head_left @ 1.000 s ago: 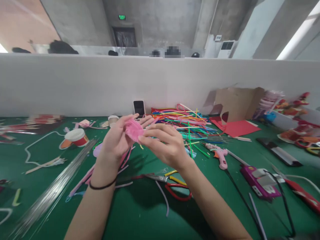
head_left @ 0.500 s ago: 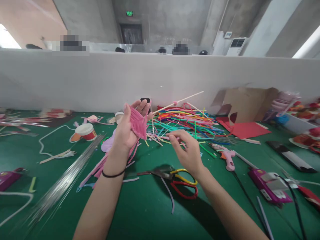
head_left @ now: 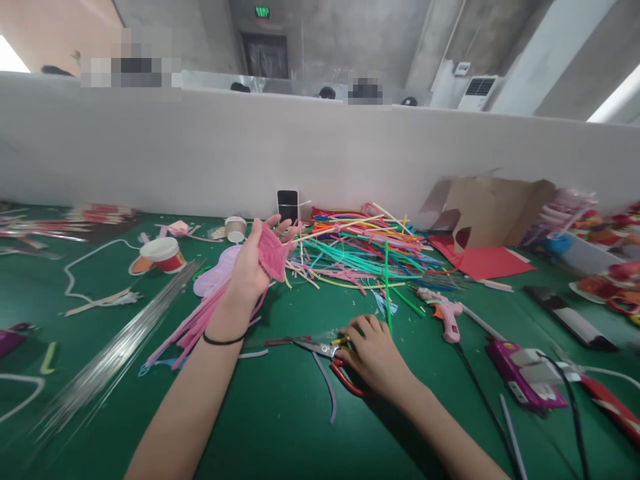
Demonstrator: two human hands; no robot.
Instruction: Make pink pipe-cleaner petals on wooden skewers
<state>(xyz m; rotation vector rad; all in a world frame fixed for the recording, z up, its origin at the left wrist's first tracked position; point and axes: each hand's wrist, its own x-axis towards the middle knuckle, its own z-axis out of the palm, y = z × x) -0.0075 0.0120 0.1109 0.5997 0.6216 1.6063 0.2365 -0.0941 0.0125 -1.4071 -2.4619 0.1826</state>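
My left hand (head_left: 250,267) is raised above the table, palm up, with the thumb pressing a piece of pink pipe cleaners (head_left: 271,255) laid side by side in a fan shape. A thin pale stick (head_left: 320,233) runs rightward from near its fingertips; whether the hand holds it I cannot tell. My right hand (head_left: 373,350) has come down over the handles of the scissors (head_left: 320,348), fingers curled on the yellow loop, the red loop partly showing below. The scissor blades point left on the table. A lilac strip (head_left: 327,390) lies just under them.
Behind the hands spreads a heap of coloured pipe cleaners (head_left: 360,257). To the right are a pink glue gun (head_left: 446,317) and a purple power strip (head_left: 525,377) with cords. On the left lie metal wires (head_left: 115,357) and a paper cup (head_left: 165,255). A phone (head_left: 288,205) leans on the partition.
My right hand has dropped from above the table onto the scissor handles. My left hand still holds the pink piece, slightly lower, and the pale stick beside it now slopes less steeply.
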